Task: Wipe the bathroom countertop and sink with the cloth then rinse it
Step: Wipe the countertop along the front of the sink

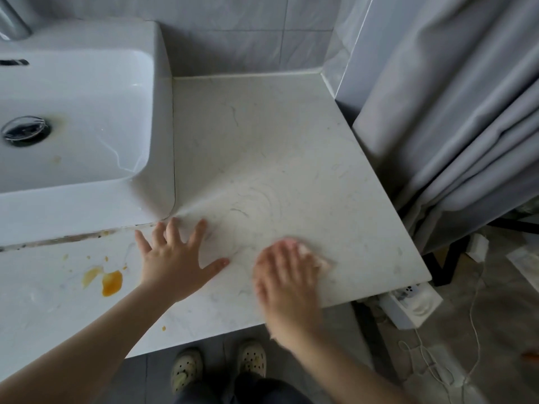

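Now the left hand (175, 258) lies flat on the pale desk (291, 141), palm down. Its fingers are spread wide and its thumb is stretched out to the right. The fingertips reach just to the front right corner of the sink (87, 199).

To its right, the right hand (283, 275) is blurred. Its fingers lie fairly straight over a pale pink cloth (320, 259) and press it onto the desk. Only the far edge of the cloth shows beyond the fingertips, and the rest is hidden under the palm. The cloth sits toward the front right of the desk, well in from the right edge and apart from the left hand.

Faint curved streaks mark the desk beyond both hands. An orange stain (111, 282) lies on the desk left of the left wrist, with small orange specks around it. A dark grimy line runs along the seam at the sink's front edge.

The white sink fills the upper left. It has a metal drain (26, 131) in the basin, a small brownish spot near it and part of a tap (11, 18) at the top corner. Grey tiles (233, 33) back the desk, and a grey curtain (452, 112) hangs on the right.

Below the desk edge, two pale perforated shoes (186, 368) stand on the floor (495, 287). A white box (414, 304) and thin white cables (475, 316) lie to the right.
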The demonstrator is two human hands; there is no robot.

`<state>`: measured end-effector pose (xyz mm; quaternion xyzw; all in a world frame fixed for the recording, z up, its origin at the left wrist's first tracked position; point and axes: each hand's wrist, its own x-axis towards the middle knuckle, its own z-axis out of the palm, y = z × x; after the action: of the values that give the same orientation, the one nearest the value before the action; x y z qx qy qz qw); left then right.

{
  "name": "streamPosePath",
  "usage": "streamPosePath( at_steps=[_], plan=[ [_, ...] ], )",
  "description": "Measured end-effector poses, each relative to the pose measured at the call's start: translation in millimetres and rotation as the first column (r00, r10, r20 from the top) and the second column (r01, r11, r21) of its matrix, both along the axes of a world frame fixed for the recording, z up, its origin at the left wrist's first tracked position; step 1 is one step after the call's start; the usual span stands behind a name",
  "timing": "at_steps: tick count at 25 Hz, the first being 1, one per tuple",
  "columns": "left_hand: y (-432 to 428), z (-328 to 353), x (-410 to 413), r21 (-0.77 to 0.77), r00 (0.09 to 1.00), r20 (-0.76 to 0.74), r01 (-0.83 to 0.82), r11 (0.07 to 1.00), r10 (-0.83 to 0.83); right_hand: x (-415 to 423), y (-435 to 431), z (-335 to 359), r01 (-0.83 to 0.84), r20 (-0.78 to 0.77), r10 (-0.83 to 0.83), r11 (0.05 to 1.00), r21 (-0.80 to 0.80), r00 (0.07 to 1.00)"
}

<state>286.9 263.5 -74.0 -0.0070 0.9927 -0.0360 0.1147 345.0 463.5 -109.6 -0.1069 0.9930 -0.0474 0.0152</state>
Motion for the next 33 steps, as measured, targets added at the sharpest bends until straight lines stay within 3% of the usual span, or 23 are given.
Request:
streamPosePath(
  at_steps=[2, 3, 4, 6, 7, 8, 10, 12, 13, 14, 16, 18, 19, 22, 24, 25, 27, 29, 30, 33],
  plan=[
    [-8.4, -3.1, 1.7, 0.002, 0.999, -0.009, 0.038, 0.999, -0.038, -13.7, -4.9, 7.8, -0.209, 0.036, 0.209, 0.978, 0.021, 0.977],
    [-13.5, -4.1, 2.6, 0.02, 0.998, -0.009, 0.06, 0.998, -0.06, -30.2, 9.5, 6.5, -0.186, 0.045, 0.182, 0.98, 0.076, 0.982],
    [-18.7, -3.7, 3.9, 0.049, 0.997, -0.006, 0.078, 0.996, -0.077, -47.4, 28.2, 5.8, -0.102, 0.068, 0.096, 0.99, 0.1, 0.993],
    [-29.6, 0.3, 8.3, 0.077, 0.989, 0.029, 0.143, 0.987, -0.146, -74.1, 50.3, 11.9, 0.224, 0.106, -0.224, 0.975, 0.015, 0.969],
    [-37.2, -0.5, 11.7, 0.061, 0.981, 0.057, 0.182, 0.981, -0.186, -74.1, 38.2, 13.2, 0.306, 0.139, -0.304, 0.952, 0.006, 0.943],
    [-44.1, -1.8, 15.0, 0.042, 0.977, 0.08, 0.196, 0.98, -0.199, -62.5, 16.1, 10.8, 0.286, 0.104, -0.287, 0.958, 0.026, 0.952],
    [-53.8, -0.8, 19.8, 0.029, 0.977, 0.111, 0.178, 0.984, -0.18, -24.7, -38.5, 9.9, 0.003, 0.083, -0.003, 1.0, -0.004, 0.997],
    [-64.8, -4.6, 24.0, 0.026, 0.981, 0.08, 0.175, 0.984, -0.176, -6.4, -54.6, 6.6, -0.279, 0.027, 0.28, 0.96, -0.03, 0.96],
    [-71.3, -5.4, 24.7, 0.026, 0.982, 0.058, 0.179, 0.984, -0.18, -21.0, -47.0, 4.9, -0.33, -0.006, 0.33, 0.944, 0.005, 0.944],
    [-77.3, -2.9, 26.0, 0.029, 0.983, 0.054, 0.177, 0.984, -0.178, -45.2, -39.5, 5.8, -0.283, -0.017, 0.284, 0.959, 0.01, 0.959],
    [-91.8, -2.6, 31.7, 0.069, 0.988, 0.012, 0.153, 0.986, -0.154, -99.4, -34.8, 9.4, 0.006, -0.04, -0.008, 0.999, -0.042, 0.999],
    [-110.2, -4.9, 41.1, 0.142, 0.995, -0.019, 0.096, 0.985, -0.094, -118.7, -62.0, 13.0, 0.211, 0.129, -0.201, 0.975, -0.073, 0.971],
    [-119.2, -5.9, 46.6, 0.153, 0.997, -0.021, 0.081, 0.985, -0.078, -107.6, -81.5, 9.6, 0.162, 0.073, -0.156, 0.982, -0.095, 0.985],
    [-140.8, -10.9, 59.6, 0.143, 0.998, 0.048, 0.033, 0.989, -0.04, -34.6, -110.9, 9.5, -0.306, 0.024, 0.309, 0.948, -0.082, 0.951],
    [-146.2, -11.0, 61.5, 0.166, 0.997, 0.072, 0.018, 0.986, -0.03, -36.4, -95.7, 2.3, -0.397, -0.017, 0.396, 0.917, -0.047, 0.918],
    [-148.1, -12.2, 62.1, 0.182, 0.998, 0.057, 0.011, 0.983, -0.022, -56.4, -91.8, 0.5, -0.33, -0.039, 0.329, 0.944, -0.014, 0.943],
    [-152.7, -9.7, 63.7, 0.228, 0.999, 0.034, -0.04, 0.973, 0.033, -108.1, -97.4, 7.3, -0.01, 0.008, 0.01, 0.998, -0.065, 1.0],
    [-158.2, -9.1, 65.5, 0.238, 0.998, 0.032, -0.059, 0.969, 0.053, -115.9, -123.3, 12.7, 0.157, 0.069, -0.151, 0.982, -0.101, 0.986],
    [-159.5, -9.9, 66.4, 0.225, 0.999, 0.027, -0.05, 0.973, 0.045, -100.1, -135.0, 10.6, 0.102, 0.05, -0.098, 0.99, -0.096, 0.994],
    [-160.1, -12.3, 66.2, 0.225, 0.999, 0.022, -0.052, 0.973, 0.048, -37.5, -135.7, 9.9, -0.261, 0.04, 0.263, 0.964, -0.06, 0.964]
  ],
)
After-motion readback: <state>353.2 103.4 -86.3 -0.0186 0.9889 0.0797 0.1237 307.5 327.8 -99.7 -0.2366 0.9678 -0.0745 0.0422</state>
